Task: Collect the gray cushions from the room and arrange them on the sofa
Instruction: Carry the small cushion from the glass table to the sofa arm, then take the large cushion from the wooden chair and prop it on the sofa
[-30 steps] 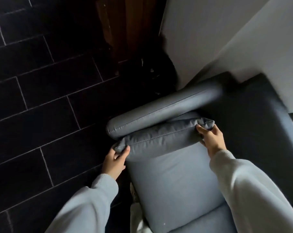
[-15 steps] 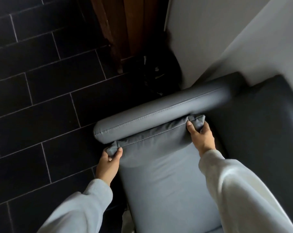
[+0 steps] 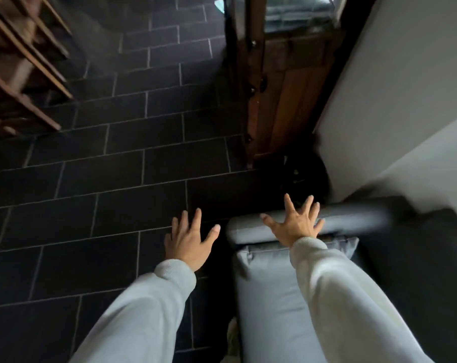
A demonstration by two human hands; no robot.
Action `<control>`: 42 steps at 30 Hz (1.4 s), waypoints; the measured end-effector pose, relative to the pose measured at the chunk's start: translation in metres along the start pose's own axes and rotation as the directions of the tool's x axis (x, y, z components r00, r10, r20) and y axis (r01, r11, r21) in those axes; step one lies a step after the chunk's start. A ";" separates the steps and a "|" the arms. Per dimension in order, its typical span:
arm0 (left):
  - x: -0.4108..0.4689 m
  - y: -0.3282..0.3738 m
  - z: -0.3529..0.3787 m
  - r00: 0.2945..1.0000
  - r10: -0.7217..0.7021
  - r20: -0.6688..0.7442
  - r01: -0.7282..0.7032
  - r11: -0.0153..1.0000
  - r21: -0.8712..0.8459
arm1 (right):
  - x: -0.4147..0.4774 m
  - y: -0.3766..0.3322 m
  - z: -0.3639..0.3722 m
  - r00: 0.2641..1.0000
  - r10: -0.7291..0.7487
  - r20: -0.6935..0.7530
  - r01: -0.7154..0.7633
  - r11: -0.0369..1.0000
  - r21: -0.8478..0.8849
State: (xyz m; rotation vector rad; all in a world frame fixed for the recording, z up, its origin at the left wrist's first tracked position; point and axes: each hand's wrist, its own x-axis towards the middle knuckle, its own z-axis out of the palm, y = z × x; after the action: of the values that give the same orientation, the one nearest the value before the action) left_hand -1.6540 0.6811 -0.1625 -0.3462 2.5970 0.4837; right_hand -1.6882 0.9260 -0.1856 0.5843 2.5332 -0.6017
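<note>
Dark tiled floor [image 3: 112, 163], cushion [image 3: 271, 297] on sofa [image 3: 353, 217]

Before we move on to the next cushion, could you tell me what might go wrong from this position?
1. The cushion lies at the sofa's outer edge, beside the armrest, and both hands are off it; it may slide towards the floor.
2. The left hand hangs open over the floor and the right hand is spread over the armrest, so neither could catch it quickly.
3. A dark object, too dim to identify, lies by the door: perhaps a trip hazard.
</note>
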 end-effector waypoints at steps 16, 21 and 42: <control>-0.204 -0.316 -0.364 0.887 -0.283 -0.366 0.303 0.953 -0.003 | -0.332 -0.454 -0.042 0.765 -0.641 0.055 0.609 0.693 -0.387; -0.269 -0.421 -0.417 0.819 -0.373 -0.436 0.378 0.922 -0.079 | -0.443 -0.564 0.010 0.614 -0.781 0.113 0.738 0.516 -0.435; -0.191 -0.732 -0.553 0.555 -0.756 -0.347 0.693 0.651 -0.310 | -0.539 -0.936 0.205 0.187 -0.901 0.392 0.924 0.026 -0.382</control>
State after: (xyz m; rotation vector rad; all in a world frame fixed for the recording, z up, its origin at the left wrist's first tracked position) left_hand -1.4775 -0.1706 0.1871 -1.6944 2.4991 0.2856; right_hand -1.6519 -0.0949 0.2202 -1.4915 2.5138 -0.1399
